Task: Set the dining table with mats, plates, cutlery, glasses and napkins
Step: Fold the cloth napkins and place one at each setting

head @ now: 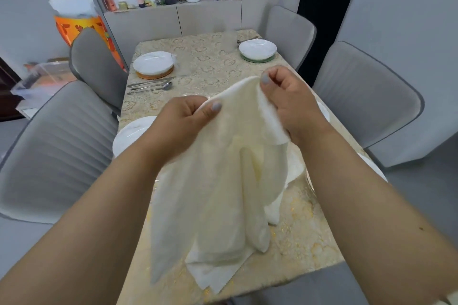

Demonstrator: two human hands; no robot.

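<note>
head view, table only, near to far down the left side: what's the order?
napkin held in both hands → near left plate → cutlery → far left plate on its orange mat

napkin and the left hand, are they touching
Touching. The head view shows the left hand pinching the cream napkin's upper edge between thumb and curled fingers, with the cloth hanging below it.
</note>
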